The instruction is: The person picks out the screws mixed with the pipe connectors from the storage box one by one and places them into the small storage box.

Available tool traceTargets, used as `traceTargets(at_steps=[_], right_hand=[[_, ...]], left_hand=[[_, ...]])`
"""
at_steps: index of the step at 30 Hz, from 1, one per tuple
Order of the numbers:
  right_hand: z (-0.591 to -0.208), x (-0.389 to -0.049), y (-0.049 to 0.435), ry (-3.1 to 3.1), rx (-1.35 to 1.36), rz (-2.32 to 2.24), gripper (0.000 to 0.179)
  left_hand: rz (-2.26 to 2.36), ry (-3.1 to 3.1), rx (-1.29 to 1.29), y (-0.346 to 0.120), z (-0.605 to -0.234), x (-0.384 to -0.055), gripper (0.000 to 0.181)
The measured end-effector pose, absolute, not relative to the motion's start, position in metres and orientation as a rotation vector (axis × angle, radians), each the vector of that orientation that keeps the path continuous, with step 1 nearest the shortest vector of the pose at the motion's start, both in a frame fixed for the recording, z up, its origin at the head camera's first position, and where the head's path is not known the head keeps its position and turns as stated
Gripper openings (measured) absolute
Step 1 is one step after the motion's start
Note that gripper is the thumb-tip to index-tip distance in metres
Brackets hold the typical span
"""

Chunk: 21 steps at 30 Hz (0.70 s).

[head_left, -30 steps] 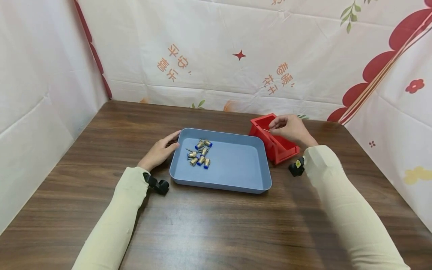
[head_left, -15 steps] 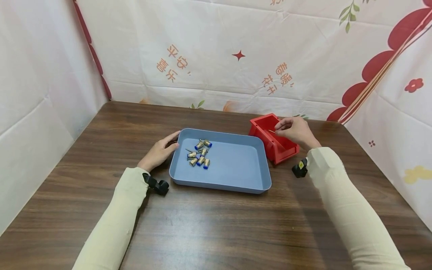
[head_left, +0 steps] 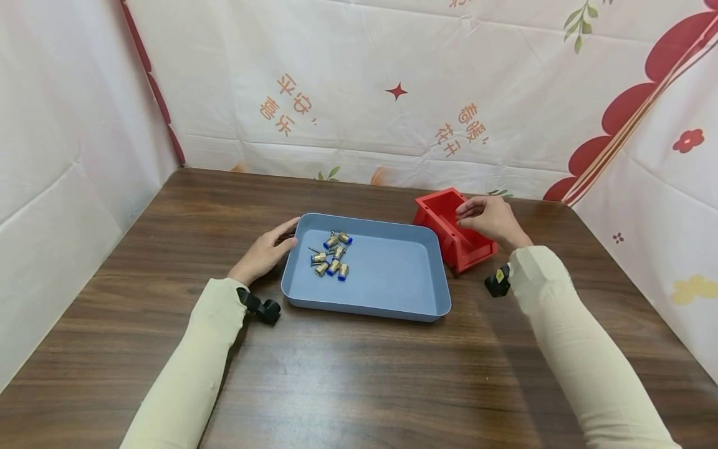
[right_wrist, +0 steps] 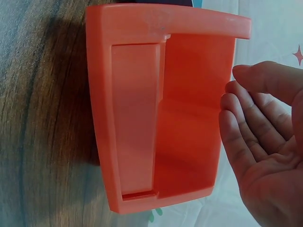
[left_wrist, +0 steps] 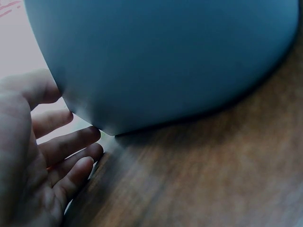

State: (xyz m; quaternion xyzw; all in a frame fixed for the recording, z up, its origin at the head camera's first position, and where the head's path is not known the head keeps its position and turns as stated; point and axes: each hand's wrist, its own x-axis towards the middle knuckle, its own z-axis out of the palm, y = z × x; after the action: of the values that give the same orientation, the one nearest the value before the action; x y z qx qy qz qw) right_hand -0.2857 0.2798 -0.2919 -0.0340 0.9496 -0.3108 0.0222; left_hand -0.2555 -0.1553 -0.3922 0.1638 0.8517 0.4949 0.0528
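Observation:
My left hand [head_left: 265, 254] rests at the left end of a shallow blue-grey tray [head_left: 392, 274]. In the left wrist view its loosely bent fingers [left_wrist: 71, 142] touch the tray's outer wall [left_wrist: 165, 61]. Inside the tray, towards the left, lie several brass push-in fittings [head_left: 334, 267] with blue collars, mixed with thin metal screws or nails [head_left: 315, 250]. Over the red plastic bin [head_left: 449, 234] hovers my right hand [head_left: 490, 219]. From the right wrist view, its fingers [right_wrist: 232, 123] are relaxed beside the bin's opening [right_wrist: 194, 109], thumb apart, with nothing between them.
The red bin stands against the tray's right back corner. Both sit on a brown wood-grain table [head_left: 359, 380]. A printed white cloth [head_left: 348, 93] hangs behind and at the sides. Black wrist cameras [head_left: 269, 312] are strapped to both forearms.
My right hand has moved slightly right over the bin. A thin metal piece seen at its fingertips earlier no longer shows there. The left hand and tray have stayed in place.

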Motion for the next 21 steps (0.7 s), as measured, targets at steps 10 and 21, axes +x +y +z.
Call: traceTargets(at_steps=[10, 21], right_hand=[[-0.288, -0.286, 0.273, 2.943, -0.126, -0.945, 0.028], [-0.286, -0.288, 0.249, 2.906, -0.170, -1.022, 0.028]], left_hand=[[1.502, 2.588, 0.497, -0.155, -0.392, -0.256, 0.054], [1.503, 2.586, 0.501, -0.155, -0.391, -0.255, 0.054]])
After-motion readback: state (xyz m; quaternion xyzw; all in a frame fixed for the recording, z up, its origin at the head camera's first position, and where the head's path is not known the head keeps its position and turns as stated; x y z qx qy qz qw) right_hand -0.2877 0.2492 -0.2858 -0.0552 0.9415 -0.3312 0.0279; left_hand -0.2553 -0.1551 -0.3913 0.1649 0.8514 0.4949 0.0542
